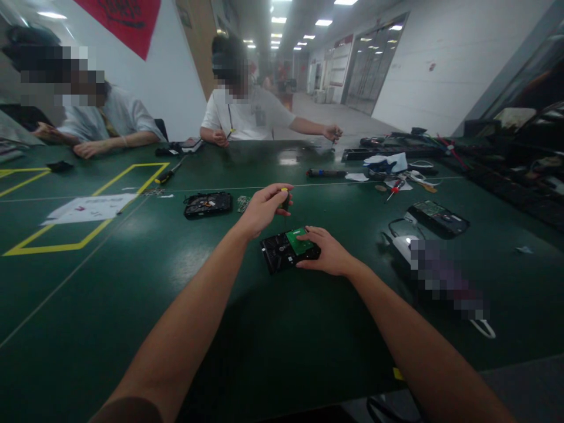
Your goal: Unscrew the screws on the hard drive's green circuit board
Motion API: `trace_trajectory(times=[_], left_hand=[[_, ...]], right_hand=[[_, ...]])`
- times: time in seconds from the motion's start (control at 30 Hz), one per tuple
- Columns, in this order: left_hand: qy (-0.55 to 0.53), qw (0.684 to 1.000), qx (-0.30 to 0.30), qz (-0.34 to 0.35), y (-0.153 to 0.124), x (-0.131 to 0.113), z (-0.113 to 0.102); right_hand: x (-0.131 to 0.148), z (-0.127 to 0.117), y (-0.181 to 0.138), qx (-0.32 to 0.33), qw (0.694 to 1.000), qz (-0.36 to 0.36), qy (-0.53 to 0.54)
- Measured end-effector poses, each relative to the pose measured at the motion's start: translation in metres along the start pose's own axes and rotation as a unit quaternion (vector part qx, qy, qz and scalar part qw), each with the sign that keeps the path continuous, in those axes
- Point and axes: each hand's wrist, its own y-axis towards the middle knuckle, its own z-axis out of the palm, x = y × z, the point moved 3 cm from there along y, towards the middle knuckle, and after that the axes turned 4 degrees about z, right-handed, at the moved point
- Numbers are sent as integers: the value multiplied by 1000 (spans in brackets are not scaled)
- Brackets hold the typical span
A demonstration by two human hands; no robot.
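Observation:
A black hard drive (277, 251) with a green circuit board (299, 239) lies on the dark green table in front of me. My right hand (326, 251) grips its right end, with the thumb along the near edge and fingers over the board. Above the drive's far edge, my left hand (267, 208) is closed around a screwdriver (286, 201) with a yellow and dark handle. Its thin shaft points down toward the board; whether the tip touches is too small to tell. Left of that hand sits a small pile of screws (243, 204).
Another hard drive (208, 204) lies to the left, and one more drive (438, 217) to the right beside a pixelated device (445, 276). A red screwdriver (395, 189) and a yellow-handled screwdriver (167, 174) lie farther back. Two people (251, 111) sit across the table.

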Motion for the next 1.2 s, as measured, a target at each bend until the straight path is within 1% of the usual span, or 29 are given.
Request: trace_trajectory(times=[0.1,0.3,0.47,0.57,0.67,0.9,1.2], left_hand=[[11,1000,2,5,0,-1,-1],[109,992,24,58,0,-2,-5],[190,978,-10,91,-2,-2,-6],[218,970,-17,102,-4,-3,-4],[214,972,-16,96,-4,-3,-3],[158,985,-4,71,-1,-4,-5],[167,981,-10,98,-1,-5,-4]], right_hand=[[0,0,1,-10,1000,-4,0],[0,-1,3,-6,1000,-6,-1],[0,-2,2,4,1000,14,-8],[-1,-2,2,4,1000,11,-1],[-1,-2,2,-2,1000,7,4],[-1,-1,2,0,1000,1,-3],[-2,0,3,-1,1000,4,-4]])
